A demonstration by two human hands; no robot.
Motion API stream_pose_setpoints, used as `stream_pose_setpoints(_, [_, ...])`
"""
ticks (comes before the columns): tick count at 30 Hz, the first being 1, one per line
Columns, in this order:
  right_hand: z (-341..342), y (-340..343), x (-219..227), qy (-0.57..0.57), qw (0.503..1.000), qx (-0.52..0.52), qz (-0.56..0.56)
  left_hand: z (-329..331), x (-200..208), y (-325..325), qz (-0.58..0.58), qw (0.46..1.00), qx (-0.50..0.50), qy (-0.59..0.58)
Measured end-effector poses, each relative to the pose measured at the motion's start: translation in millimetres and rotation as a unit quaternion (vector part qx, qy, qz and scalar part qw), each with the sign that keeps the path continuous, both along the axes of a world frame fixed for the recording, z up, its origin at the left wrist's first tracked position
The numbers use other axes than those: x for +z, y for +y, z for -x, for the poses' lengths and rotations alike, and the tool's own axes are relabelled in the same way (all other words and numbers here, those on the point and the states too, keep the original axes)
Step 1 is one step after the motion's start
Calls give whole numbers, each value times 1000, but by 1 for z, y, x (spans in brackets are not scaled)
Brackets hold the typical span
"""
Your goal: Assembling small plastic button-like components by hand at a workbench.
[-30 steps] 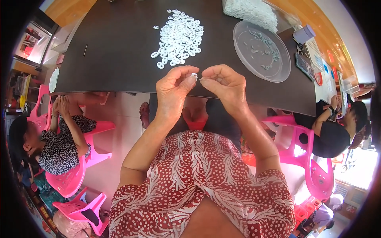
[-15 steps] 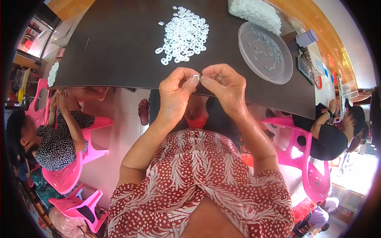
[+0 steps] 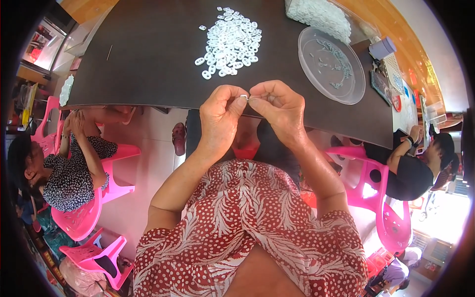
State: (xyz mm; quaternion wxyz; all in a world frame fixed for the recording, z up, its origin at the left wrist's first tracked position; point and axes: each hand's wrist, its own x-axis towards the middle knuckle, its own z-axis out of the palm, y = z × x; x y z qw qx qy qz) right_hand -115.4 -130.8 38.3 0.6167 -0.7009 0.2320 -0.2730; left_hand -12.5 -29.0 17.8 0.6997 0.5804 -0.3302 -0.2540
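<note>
My left hand [image 3: 221, 116] pinches a small white plastic piece [image 3: 243, 97] between thumb and forefinger, just past the table's near edge. It looks like the white two-holed oval pieces [image 3: 232, 42] heaped on the dark table in front of me. My right hand [image 3: 281, 111] is closed in a pinch against the same spot, its fingertips almost touching the left ones. What the right fingers grip is too small to name. A round clear plastic lid or tray [image 3: 308, 79] with several small thin grey-clear bits [image 3: 341, 63] in it lies to the right of my hands.
A clear bin of small white pieces [image 3: 319, 20] stands at the back right. A phone [image 3: 380, 87] and a lilac cup [image 3: 382, 48] are right of the tray. A thin stick [image 3: 109, 52] lies at left. People sit on pink chairs [image 3: 79, 218] at both sides.
Both hands stay together in the same pinch, with the fingertips shifting only slightly. The view has moved a little.
</note>
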Motion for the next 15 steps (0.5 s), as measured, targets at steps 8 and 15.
stream_pose_setpoints(8, [-6,5,0,8,1000,-8,-8,7,-4,0,1,988,86,-129])
stream_pose_setpoints(15, [-10,3,4,18,1000,21,9,1,-6,5,-2,998,55,-31])
